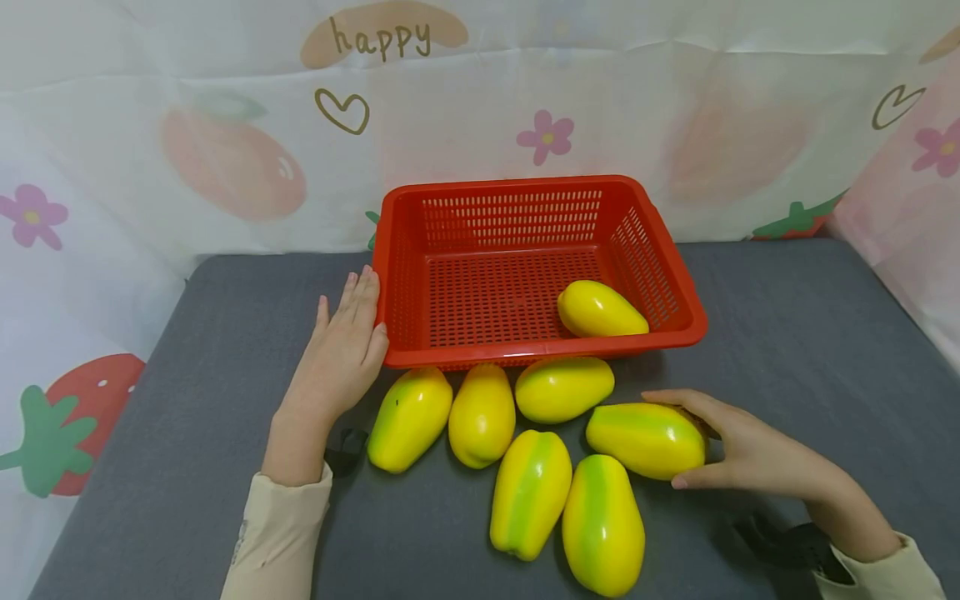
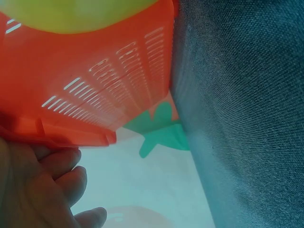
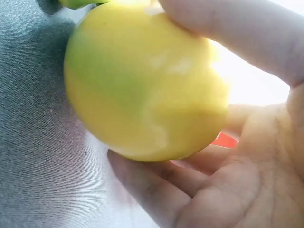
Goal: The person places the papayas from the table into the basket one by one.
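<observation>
My right hand (image 1: 757,450) grips the broad end of a yellow papaya with a green stripe (image 1: 637,437), which lies at the right of the group. The right wrist view shows the thumb and fingers around this papaya (image 3: 147,90). Flat against the left side of a red plastic basket (image 1: 540,354) rests my left hand (image 1: 341,354), its fingers straight along the rim. In the left wrist view those fingers (image 2: 64,164) touch the rim from outside. One papaya (image 1: 600,310) lies inside the basket, at its front right corner.
Several more papayas lie before the basket: a left one (image 1: 410,421), a middle one (image 1: 482,417), one at the basket's front wall (image 1: 564,390), and two nearer ones (image 1: 531,496) (image 1: 603,525). Grey cloth (image 1: 187,417) covers the table. A printed curtain (image 1: 465,108) hangs behind.
</observation>
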Action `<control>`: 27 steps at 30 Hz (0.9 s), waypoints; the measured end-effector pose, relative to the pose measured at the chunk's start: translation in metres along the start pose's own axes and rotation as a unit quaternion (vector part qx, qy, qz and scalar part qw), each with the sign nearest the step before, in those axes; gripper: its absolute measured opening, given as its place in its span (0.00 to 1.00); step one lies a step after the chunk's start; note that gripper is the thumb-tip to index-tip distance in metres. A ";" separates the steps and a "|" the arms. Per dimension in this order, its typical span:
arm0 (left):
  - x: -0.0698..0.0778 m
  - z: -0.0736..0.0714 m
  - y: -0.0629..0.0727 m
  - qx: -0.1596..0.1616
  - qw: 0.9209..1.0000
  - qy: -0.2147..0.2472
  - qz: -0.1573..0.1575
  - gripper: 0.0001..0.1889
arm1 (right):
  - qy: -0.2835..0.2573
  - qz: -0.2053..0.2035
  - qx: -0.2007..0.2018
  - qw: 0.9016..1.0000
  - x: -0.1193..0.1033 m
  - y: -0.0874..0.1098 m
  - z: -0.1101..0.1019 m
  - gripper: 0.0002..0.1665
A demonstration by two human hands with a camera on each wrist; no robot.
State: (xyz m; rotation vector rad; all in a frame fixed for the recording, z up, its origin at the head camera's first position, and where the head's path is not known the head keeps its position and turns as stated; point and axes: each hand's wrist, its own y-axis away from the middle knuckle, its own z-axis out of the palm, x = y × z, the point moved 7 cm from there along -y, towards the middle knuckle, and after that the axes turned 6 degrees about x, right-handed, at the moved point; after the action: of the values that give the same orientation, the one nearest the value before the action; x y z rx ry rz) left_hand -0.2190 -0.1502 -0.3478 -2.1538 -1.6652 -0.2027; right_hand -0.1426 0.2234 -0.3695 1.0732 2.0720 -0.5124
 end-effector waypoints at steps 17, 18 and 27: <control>-0.001 -0.001 -0.001 -0.001 1.000 -0.003 0.000 0.32 | -0.028 -0.029 0.087 0.995 -0.008 -0.001 -0.019 0.41; -0.001 -0.002 0.000 0.001 1.000 -0.004 0.000 0.32 | -0.031 -0.033 0.090 0.995 -0.009 -0.001 -0.019 0.41; 0.000 -0.001 -0.001 -0.003 1.000 0.000 0.000 0.32 | -0.064 -0.038 0.115 0.991 -0.011 0.004 -0.026 0.42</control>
State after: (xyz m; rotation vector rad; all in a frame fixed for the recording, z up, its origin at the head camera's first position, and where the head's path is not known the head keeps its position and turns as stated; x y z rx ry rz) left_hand -0.2197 -0.1506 -0.3467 -2.1585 -1.6663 -0.2074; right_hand -0.1461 0.2356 -0.3443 1.0634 1.9813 -0.8538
